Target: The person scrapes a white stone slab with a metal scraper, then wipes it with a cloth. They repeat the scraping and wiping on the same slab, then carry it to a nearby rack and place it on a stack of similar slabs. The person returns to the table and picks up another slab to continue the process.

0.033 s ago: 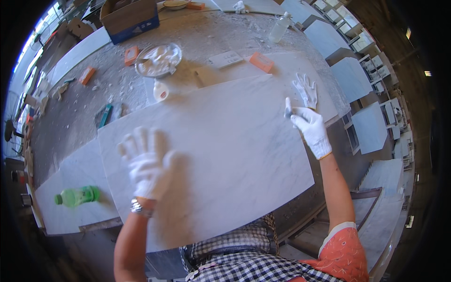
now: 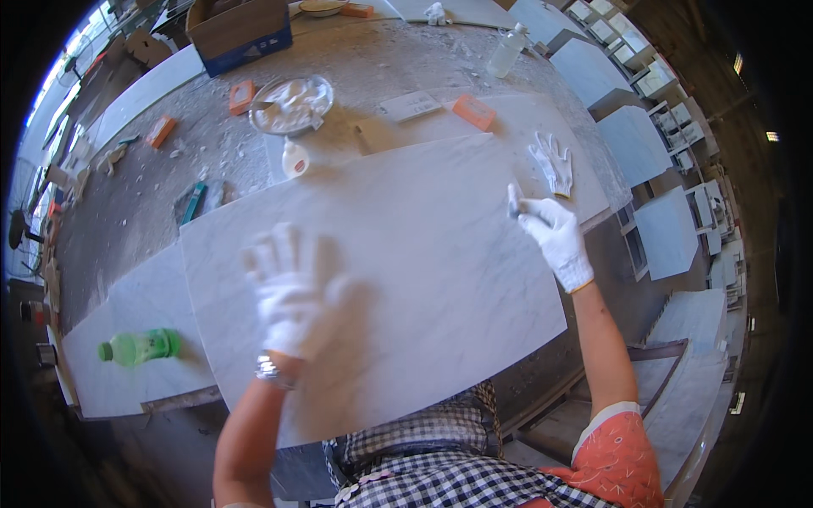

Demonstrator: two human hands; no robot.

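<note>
A large pale marble slab (image 2: pixel 406 245) with grey veining lies in front of me, its near edge against my checkered apron. My left hand (image 2: pixel 288 296), in a white knit glove, spreads its fingers over the slab's left half. It is slightly blurred, and I cannot tell whether the palm touches the stone. At the slab's right edge my gloved right hand (image 2: pixel 555 237) is closed, pinching a small white-and-grey piece (image 2: pixel 513 201) between thumb and fingers. Just beyond it lies a loose white glove (image 2: pixel 552 163).
Past the slab's far edge are a white squeeze bottle (image 2: pixel 295 159), a bowl of white paste (image 2: pixel 292 106) and an orange box (image 2: pixel 473 112). A green bottle (image 2: pixel 140 347) lies on its side at left. A clear bottle (image 2: pixel 507 52) and a cardboard box (image 2: pixel 239 38) stand farther back.
My left hand has slid to the right over the slab, fingers still spread. My right hand has shifted slightly left, with the small piece still in it.
</note>
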